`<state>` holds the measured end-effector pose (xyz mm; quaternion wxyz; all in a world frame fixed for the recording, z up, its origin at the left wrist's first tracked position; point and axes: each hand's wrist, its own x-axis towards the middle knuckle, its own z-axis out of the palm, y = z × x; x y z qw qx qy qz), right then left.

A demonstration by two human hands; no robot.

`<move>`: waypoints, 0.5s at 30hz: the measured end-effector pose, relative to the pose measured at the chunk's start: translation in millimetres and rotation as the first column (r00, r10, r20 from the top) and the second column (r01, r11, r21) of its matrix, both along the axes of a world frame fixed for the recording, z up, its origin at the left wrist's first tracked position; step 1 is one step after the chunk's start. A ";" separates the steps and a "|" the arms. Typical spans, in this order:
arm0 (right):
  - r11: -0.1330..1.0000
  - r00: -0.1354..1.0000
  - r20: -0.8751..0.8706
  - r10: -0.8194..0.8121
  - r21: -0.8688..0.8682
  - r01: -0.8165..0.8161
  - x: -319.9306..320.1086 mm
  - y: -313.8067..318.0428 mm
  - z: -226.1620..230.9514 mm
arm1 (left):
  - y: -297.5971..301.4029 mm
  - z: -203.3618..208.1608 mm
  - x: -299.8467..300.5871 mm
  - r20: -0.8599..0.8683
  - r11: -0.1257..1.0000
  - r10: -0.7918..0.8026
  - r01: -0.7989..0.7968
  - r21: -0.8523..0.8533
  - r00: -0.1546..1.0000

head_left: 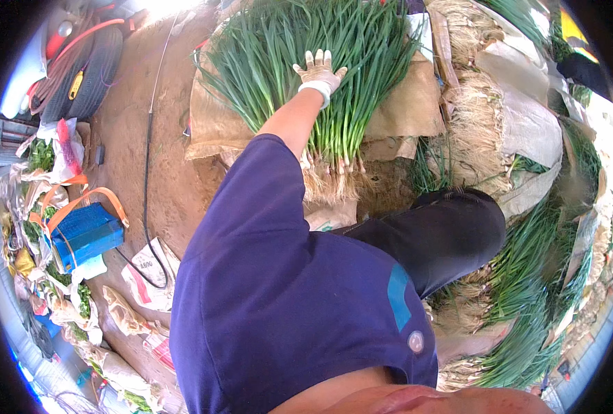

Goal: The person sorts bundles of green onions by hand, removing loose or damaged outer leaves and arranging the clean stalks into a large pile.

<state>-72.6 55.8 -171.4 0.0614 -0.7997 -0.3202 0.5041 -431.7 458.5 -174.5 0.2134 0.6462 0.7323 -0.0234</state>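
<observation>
My left hand (pixel 317 72), in a pale work glove with a white cuff, lies with fingers spread on a large pile of long green stalks (pixel 279 55). They look like green garlic or scallions, with leaves pointing away from me. Pale stems and stringy roots (pixel 331 183) face my body. Under the pile is a brown sheet of sacking (pixel 217 124), showing at both sides. The left hand rests on top of the leaves and grips nothing that I can see. My right hand does not show.
Wrapped bundles with roots (pixel 482 117) are stacked at right, above more loose greens (pixel 527 269). My bent knee (pixel 451 231) is near the pile. At left are a blue box (pixel 89 234) with orange straps, a black cable (pixel 146 172), a printed sack (pixel 151 276) and a tyre (pixel 99 76).
</observation>
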 end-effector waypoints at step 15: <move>0.876 0.851 0.250 -0.461 -0.026 0.482 93.2 -206.4 67.8 | -28.4 13.8 15.9 0.317 0.749 -0.304 0.021 0.662 0.898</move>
